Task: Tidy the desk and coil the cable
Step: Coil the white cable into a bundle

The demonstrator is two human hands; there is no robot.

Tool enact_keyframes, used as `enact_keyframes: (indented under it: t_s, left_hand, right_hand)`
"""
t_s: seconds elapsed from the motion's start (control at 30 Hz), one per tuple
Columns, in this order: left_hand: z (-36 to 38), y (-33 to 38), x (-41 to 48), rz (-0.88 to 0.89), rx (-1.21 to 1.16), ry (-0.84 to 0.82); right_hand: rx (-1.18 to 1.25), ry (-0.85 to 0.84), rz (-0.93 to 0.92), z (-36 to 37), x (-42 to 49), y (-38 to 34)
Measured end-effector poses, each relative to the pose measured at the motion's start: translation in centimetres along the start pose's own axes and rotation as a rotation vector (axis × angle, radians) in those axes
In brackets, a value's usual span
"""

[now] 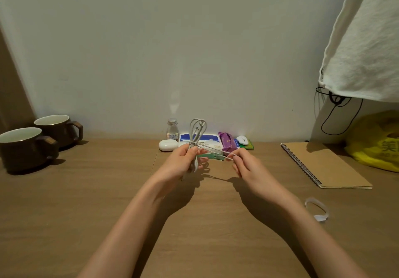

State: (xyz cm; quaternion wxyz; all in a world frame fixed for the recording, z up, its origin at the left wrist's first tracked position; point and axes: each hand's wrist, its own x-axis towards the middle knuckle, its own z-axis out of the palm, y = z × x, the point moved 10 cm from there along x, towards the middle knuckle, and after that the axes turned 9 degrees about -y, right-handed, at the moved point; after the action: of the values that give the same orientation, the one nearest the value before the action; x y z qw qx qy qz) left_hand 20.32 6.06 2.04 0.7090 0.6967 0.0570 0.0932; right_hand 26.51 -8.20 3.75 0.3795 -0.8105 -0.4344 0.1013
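Wrapping the loose end around the bundle looks like the step in hand. The white cable [197, 134] is held up above the surface [108, 191], folded into long loops. The left hand [183, 161] is closed around the middle of the loops. The right hand [241, 161] is pinched shut on the loose end, pulled tight. Each turn should be kept snug and close together, so the loops are not let slip.
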Motion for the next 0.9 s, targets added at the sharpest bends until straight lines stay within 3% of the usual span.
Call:
enact_keyframes:
  t_s: [0.2,0.4,0.5,0.67,0.9]
  left_hand:
    - [-1.6,0.1,0.1,0.022,-0.123,0.096]
    - [-4.7,0.2,0.0,0.037,-0.349,0.200]
    - [-5.4,0.5,-0.4,0.054,-0.337,0.217]
    - [-3.7,1.5,-0.5,0.065,-0.113,0.162]
    - [-0.6,2.0,-0.6,0.056,-0.012,0.043]
  right_hand:
    - [-0.001,0.139,-0.103,-1.8,-0.5,-0.9]
    - [0.039,0.266,-0.087,-4.6,-1.0,-0.5]
    - [0.056,0.191,-0.049,-4.3,-0.5,0.4]
    - [0.149,0.067,-0.013,-2.1,0.0,0.1]
    - [0.053,-0.205,0.027,4.4,0.4,-0.2]
